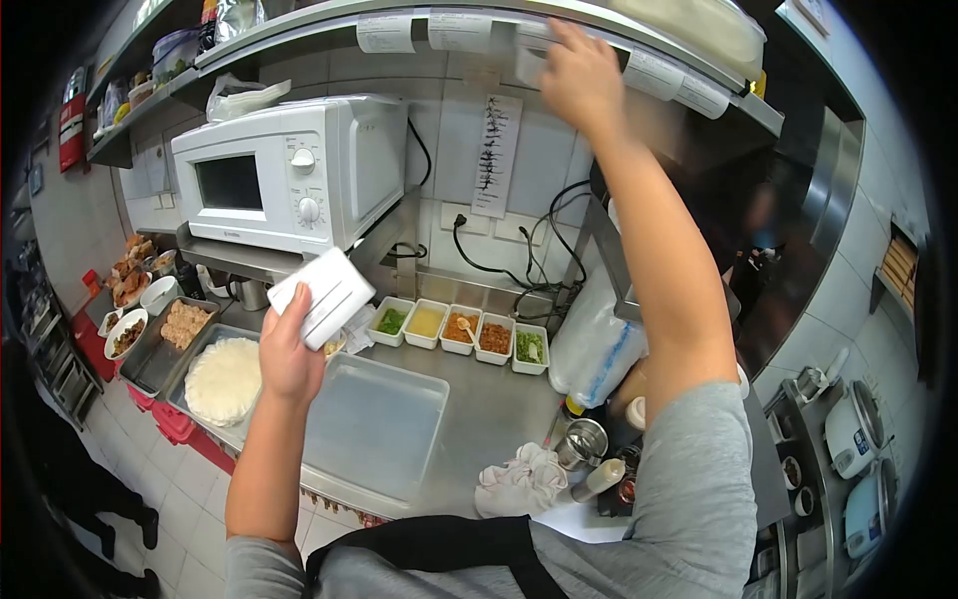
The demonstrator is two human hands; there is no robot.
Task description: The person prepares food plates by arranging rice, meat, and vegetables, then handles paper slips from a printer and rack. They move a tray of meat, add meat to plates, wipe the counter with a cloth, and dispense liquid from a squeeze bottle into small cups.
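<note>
My left hand [292, 349] is closed around a small white stack of paper slips [321, 297] with dark printed lines, in front of the microwave. My right hand [584, 85] is raised to the shelf edge, fingers at the ticket rail [504, 14]. Against its fingers is a blurred paper slip [534, 62], which it seems to pinch; the exact grip is partly hidden. Other printed slips [459, 31] hang on both sides of it along the rail.
Below are a metal tray [374, 424], several small tubs of chopped ingredients [426, 324], and a tray with a round white mound [225, 381]. A white microwave [289, 175] stands left. Plugged cables [489, 268], a crumpled cloth [521, 481] and bottles [599, 481] are at right.
</note>
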